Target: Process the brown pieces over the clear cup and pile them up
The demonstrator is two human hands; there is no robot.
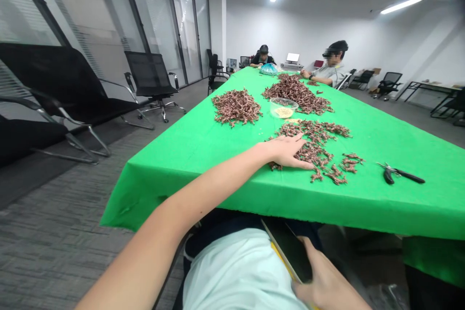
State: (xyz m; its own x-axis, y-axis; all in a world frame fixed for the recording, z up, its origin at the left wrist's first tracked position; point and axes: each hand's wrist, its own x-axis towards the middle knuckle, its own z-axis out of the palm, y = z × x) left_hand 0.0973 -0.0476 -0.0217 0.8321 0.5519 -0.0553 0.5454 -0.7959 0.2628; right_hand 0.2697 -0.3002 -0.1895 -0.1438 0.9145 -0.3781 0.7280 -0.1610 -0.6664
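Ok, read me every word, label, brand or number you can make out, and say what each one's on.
Nothing here can be read. The pliers on the green tablecloth show no legible marking, and the laptop at the far end is too small and blurred to read.

My fingers (290, 155) rest on one of three heaps of small brown pieces (314, 143). Beyond my fingers, I count one clear bowl (283, 107) and two other people (330, 75); to their right lies one pair of pliers (399, 173).
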